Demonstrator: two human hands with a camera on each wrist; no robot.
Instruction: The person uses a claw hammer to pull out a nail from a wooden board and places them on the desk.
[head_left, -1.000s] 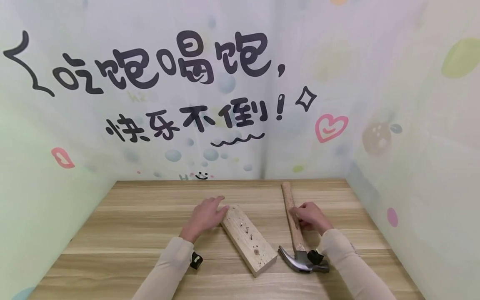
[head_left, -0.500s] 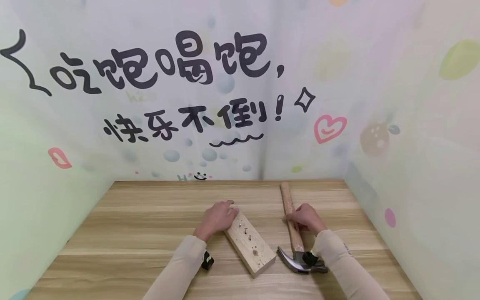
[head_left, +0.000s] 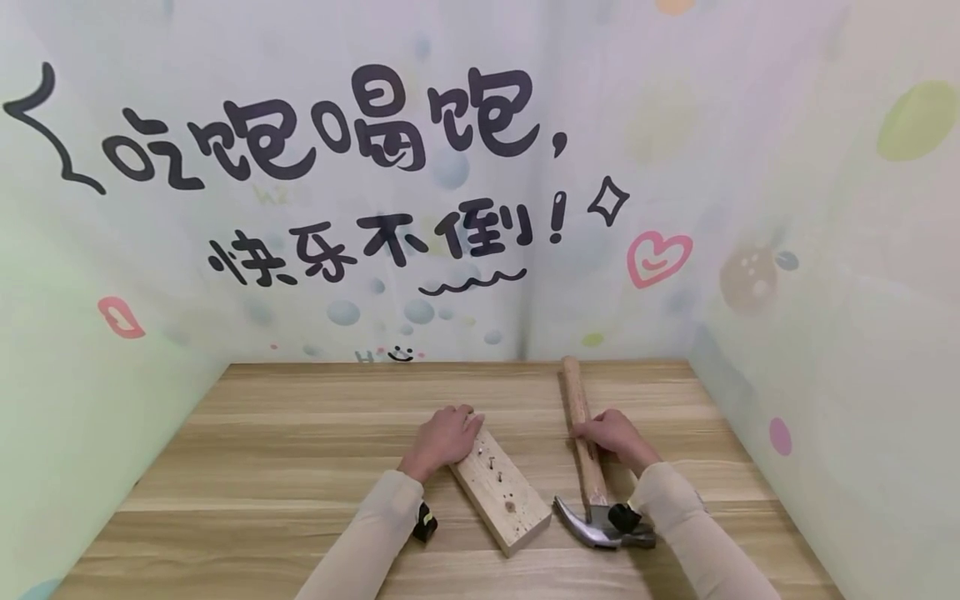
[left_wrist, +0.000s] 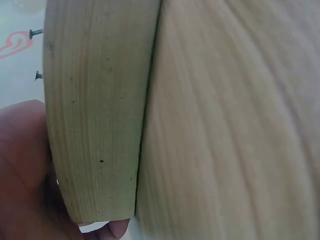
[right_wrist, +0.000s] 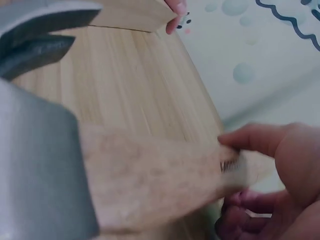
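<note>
Head view, left hand [head_left: 444, 437]: thumb and fingers hold the far end of the wooden block.
Wooden block [head_left: 504, 500]: on the table [head_left: 300, 467], stretching from the left fingers toward the person.
Nails [head_left: 492, 463]: standing in its top face, near the left thumb.
Right hand [head_left: 615, 435]: thumb and fingers pinch the hammer [head_left: 591, 477] partway along its wooden handle.
Steel head [head_left: 598, 533]: nearer the person than the right fingers, claw turned toward the block.
</note>
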